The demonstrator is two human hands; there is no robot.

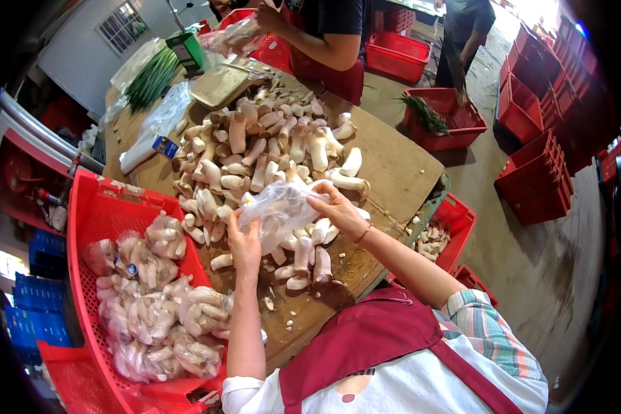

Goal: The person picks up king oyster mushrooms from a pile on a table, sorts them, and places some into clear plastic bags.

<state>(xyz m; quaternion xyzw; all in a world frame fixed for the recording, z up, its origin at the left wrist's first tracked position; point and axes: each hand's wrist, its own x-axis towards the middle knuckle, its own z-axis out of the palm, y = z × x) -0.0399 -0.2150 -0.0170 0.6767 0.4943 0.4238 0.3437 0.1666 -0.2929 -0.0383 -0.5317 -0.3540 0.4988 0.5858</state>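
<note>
Between my two hands a thin clear plastic bag [282, 212] is stretched over the near part of the mushroom pile. My left hand [245, 247] pinches its left edge. The right side of the bag is gripped by my right hand [341, 208], palm down. Whether anything lies inside the crumpled film I cannot tell. King oyster mushrooms [261, 145] are heaped around and beyond the bag, and several more [304, 253] lie just in front of it. To the left of my left arm stands a red plastic crate [129, 207] with bagged mushrooms [150, 310] in it.
On the wooden table [398, 160] are a tray-topped scale [220, 85], plastic bags [158, 124], a small blue box [165, 147] and green onions [152, 77]. Co-workers [336, 46] stand across the table and farther off. A crate of mushroom pieces [458, 227] and stacked crates [535, 178] stand right.
</note>
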